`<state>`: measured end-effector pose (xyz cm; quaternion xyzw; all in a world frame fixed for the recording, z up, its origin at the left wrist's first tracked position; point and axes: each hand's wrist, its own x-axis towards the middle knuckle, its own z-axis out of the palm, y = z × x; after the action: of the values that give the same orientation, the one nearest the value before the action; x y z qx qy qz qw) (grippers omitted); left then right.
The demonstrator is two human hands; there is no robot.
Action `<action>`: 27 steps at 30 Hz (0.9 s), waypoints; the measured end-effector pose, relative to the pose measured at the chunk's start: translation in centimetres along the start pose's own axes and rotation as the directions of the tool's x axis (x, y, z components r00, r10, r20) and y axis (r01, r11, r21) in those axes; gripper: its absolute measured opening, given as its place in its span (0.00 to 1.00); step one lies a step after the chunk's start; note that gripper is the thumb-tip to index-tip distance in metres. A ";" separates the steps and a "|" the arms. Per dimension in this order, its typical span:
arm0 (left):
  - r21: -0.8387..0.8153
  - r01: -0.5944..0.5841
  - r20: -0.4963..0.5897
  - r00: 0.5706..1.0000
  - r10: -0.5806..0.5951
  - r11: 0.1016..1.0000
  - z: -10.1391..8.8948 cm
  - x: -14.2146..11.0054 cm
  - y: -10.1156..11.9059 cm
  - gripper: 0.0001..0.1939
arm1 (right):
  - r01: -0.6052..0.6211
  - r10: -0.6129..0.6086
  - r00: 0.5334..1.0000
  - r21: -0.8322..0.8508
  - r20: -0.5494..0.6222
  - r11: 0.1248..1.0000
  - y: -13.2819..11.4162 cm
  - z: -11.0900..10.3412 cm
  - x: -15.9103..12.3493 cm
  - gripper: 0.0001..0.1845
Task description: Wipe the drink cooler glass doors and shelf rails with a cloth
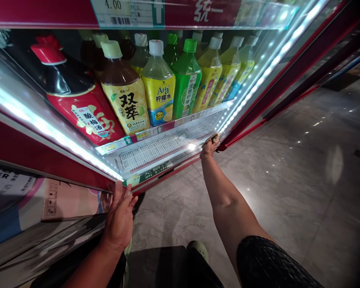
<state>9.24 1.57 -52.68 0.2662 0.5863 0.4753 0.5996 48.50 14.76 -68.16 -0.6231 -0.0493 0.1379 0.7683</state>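
My left hand (120, 218) rests at the bottom left corner of a lit drinks cooler, its fingers apart and touching the red frame (90, 166). Nothing is held in it. Out at the cooler's bottom right corner, my right hand (209, 149) is closed around a small greyish-brown cloth (215, 138), pressed near the lower edge. Part of the cloth is hidden by my fingers. Between my hands lie the cooler's bottom ledge and a white wire rack (165, 145).
Bottles fill the shelf above, including a red-labelled one (84, 114), a yellow one (159, 86) and a green one (187, 82). Cardboard boxes (69, 200) stand at the left. Shiny grey tiled floor (288, 180) spreads to the right; my shoe (199, 249) shows below.
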 end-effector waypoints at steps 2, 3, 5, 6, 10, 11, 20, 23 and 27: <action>0.005 -0.001 0.005 1.000 0.001 1.000 0.1 -0.1 0.0 0.29 | 0.039 -0.039 0.999 0.026 0.022 0.999 -0.3 0.1 0.3 0.40; 0.007 0.000 0.007 1.000 0.000 1.000 0.1 -0.1 0.0 0.29 | 0.073 -0.074 0.997 0.041 0.034 0.996 -0.4 0.1 0.4 0.40; 0.007 0.000 0.007 1.000 0.000 1.000 0.2 -0.2 0.0 0.28 | 0.122 -0.124 0.991 0.051 0.045 0.991 -0.9 0.1 0.6 0.41; 0.007 0.000 0.003 1.000 0.000 1.000 0.3 -0.2 0.0 0.28 | 0.120 -0.122 0.992 0.045 0.040 0.992 -1.0 0.1 0.7 0.42; 0.016 0.003 -0.008 1.000 -0.002 1.000 0.4 -0.3 0.0 0.28 | 0.003 -0.003 1.000 -0.008 0.003 1.000 -1.3 -0.3 1.4 0.40; 0.017 0.008 -0.009 1.000 -0.008 1.000 0.4 -0.2 0.0 0.28 | -0.007 0.007 1.000 -0.008 0.009 1.000 -1.4 -0.4 1.7 0.40; 0.001 0.017 -0.006 1.000 -0.017 1.000 0.4 -0.4 0.0 0.30 | 0.052 -0.052 0.999 0.019 -0.012 0.998 -1.2 -0.8 3.4 0.40; 0.010 0.004 -0.004 1.000 -0.004 1.000 0.5 -0.4 0.1 0.30 | 0.043 -0.043 0.999 0.064 0.002 0.997 -1.0 -0.8 3.8 0.39; 0.017 0.002 0.003 1.000 -0.002 1.000 0.4 -0.4 0.0 0.30 | 0.117 -0.118 0.993 0.122 -0.004 0.986 -0.3 -0.8 4.4 0.40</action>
<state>9.71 1.37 -52.41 0.2711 0.5898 0.4692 0.5987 52.90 15.18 -68.49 -0.5705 -0.0789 0.0962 0.8118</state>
